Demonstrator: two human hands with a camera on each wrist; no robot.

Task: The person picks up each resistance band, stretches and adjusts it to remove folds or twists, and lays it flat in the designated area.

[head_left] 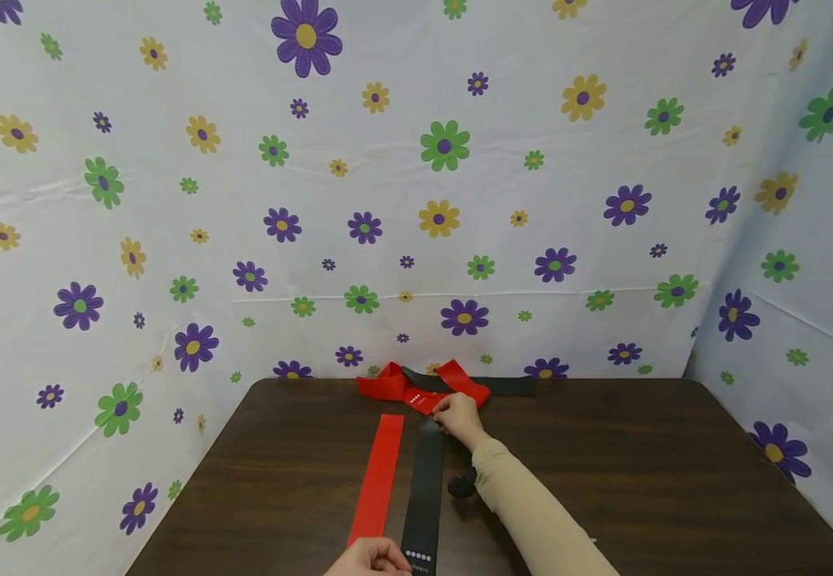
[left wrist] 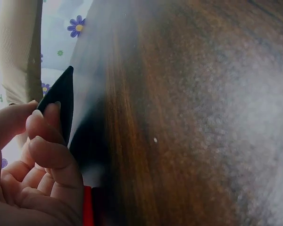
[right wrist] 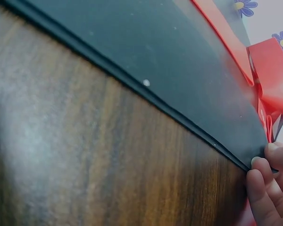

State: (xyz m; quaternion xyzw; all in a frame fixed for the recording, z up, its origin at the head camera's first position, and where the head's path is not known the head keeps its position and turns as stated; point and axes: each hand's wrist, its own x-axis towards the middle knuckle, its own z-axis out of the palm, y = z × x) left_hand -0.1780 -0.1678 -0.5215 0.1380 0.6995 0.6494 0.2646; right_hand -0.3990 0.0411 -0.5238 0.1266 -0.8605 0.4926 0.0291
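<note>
A black band (head_left: pixel 423 488) with white dots and lettering at its near end lies lengthwise on the table. My left hand (head_left: pixel 373 558) pinches its near end between thumb and fingers; in the left wrist view the hand (left wrist: pixel 42 160) holds a raised black corner (left wrist: pixel 61 99). At the far end my right hand (head_left: pixel 462 418) pinches the same band, and the right wrist view shows its fingertips (right wrist: pixel 269 165) on the tip of the doubled black band (right wrist: pixel 179 80). A flat red band (head_left: pixel 378 476) lies to the left, beside the black one.
Tangled red bands (head_left: pixel 387 384) and another black band (head_left: pixel 513 386) lie at the back edge of the brown table (head_left: pixel 603 464). A small dark object (head_left: pixel 462 483) sits by the right sleeve. A flowered cloth (head_left: pixel 402 160) hangs behind.
</note>
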